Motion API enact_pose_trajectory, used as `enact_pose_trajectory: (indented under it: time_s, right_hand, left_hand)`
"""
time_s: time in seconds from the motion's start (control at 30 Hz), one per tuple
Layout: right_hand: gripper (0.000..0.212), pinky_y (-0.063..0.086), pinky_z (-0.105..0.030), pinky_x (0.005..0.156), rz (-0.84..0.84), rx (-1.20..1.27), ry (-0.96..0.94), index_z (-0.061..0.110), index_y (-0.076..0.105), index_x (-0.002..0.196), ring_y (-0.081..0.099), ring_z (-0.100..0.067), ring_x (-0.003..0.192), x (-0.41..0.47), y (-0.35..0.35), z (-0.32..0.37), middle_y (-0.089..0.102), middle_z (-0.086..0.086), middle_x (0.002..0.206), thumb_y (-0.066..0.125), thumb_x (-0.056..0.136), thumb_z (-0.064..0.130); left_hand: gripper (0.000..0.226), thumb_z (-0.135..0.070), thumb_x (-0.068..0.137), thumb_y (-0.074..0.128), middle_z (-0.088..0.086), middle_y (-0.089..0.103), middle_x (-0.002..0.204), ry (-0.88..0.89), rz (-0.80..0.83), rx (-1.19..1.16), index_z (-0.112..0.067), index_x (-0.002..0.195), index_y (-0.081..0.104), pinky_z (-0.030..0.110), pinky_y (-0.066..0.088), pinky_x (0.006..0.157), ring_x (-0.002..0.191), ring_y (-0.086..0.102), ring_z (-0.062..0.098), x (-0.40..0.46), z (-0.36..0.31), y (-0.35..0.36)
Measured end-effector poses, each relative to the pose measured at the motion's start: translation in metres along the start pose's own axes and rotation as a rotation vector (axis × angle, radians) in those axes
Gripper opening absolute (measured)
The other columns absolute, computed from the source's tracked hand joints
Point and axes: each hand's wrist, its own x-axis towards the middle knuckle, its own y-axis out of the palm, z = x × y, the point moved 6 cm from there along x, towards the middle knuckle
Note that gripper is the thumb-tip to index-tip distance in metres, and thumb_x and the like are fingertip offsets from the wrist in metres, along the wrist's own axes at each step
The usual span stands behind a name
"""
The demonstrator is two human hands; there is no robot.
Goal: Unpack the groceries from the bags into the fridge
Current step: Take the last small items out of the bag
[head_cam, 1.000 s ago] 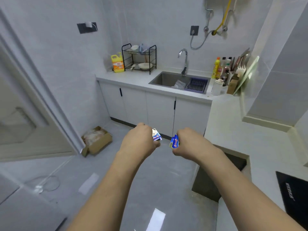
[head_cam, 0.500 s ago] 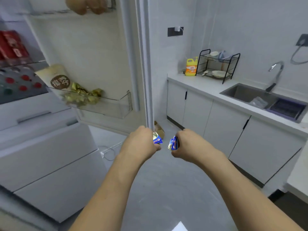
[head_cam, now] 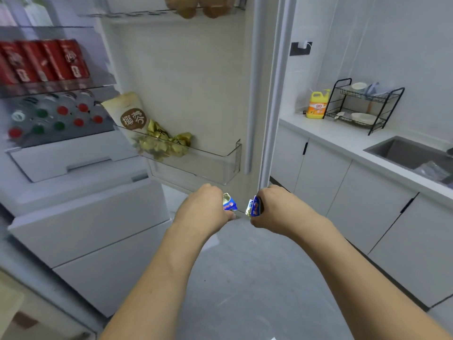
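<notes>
Fingers of my left hand point(head_cam: 203, 207) curl round one small blue foil packet point(head_cam: 229, 203); my right hand point(head_cam: 277, 208) grips a second packet point(head_cam: 255, 206), both crinkled and glossy. I hold them just below the fridge point(head_cam: 81, 217) door bin point(head_cam: 210, 165), a clear plastic tray with gold wrappers point(head_cam: 164, 143). Right of the fridge: white counter point(head_cam: 343, 136), steel sink point(head_cam: 404, 153), grey floor.

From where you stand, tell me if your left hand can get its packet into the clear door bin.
Probably yes. The left hand, gripping a small blue packet, sits just below the door bin; the door is open, nothing lies between, and the bin's right half is bare beside the gold candies.
</notes>
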Motion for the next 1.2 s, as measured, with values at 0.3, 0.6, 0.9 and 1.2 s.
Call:
enact_pose_trajectory:
  time_s: [0.3, 0.6, 0.9, 1.2]
  right_hand:
    - [0.029, 0.034, -0.029, 0.054, -0.070, 0.078, -0.162, 0.007, 0.055, 0.083, 0.040, -0.018, 0.063, 0.048, -0.052, 0.055, 0.049, -0.002, 0.076, 0.066, 0.077, 0.033]
    - [0.027, 0.042, -0.028, 0.056, -0.053, -0.002, -0.255, 0.017, 0.059, 0.085, 0.057, -0.022, 0.070, 0.082, -0.120, 0.114, 0.061, -0.001, 0.079, 0.067, 0.077, 0.042]
    - [0.028, 0.029, -0.022, 0.046, 0.051, -0.212, -0.097, 0.014, 0.046, 0.066, 0.044, -0.018, 0.054, 0.182, -0.073, 0.123, 0.046, -0.002, 0.066, 0.067, 0.077, 0.029]
    - [0.033, 0.029, -0.021, 0.045, 0.181, -0.278, -0.031, 0.013, 0.045, 0.064, 0.043, -0.015, 0.055, 0.197, -0.034, 0.109, 0.046, -0.002, 0.065, 0.068, 0.082, 0.028]
  left_hand:
    - [0.040, -0.046, 0.079, 0.073, 0.000, 0.046, 0.060, -0.085, -0.135, -0.194, -0.010, 0.070, 0.056, 0.029, 0.026, 0.052, 0.057, 0.042, 0.018, 0.024, 0.070, -0.083]
    - [0.030, -0.045, 0.078, 0.075, 0.001, 0.063, 0.066, 0.043, -0.141, -0.257, -0.015, 0.078, 0.069, 0.025, 0.040, 0.052, 0.057, 0.057, 0.016, 0.096, 0.097, -0.158]
    - [0.037, -0.045, 0.075, 0.076, -0.002, 0.066, 0.100, 0.347, 0.230, 0.057, -0.019, 0.099, 0.067, 0.034, 0.049, 0.081, 0.091, 0.061, 0.020, 0.187, 0.080, -0.125]
    - [0.036, -0.042, 0.070, 0.080, -0.005, 0.068, 0.094, 0.513, 0.410, 0.203, -0.027, 0.101, 0.071, 0.036, 0.055, 0.081, 0.084, 0.064, 0.013, 0.215, 0.083, -0.081]
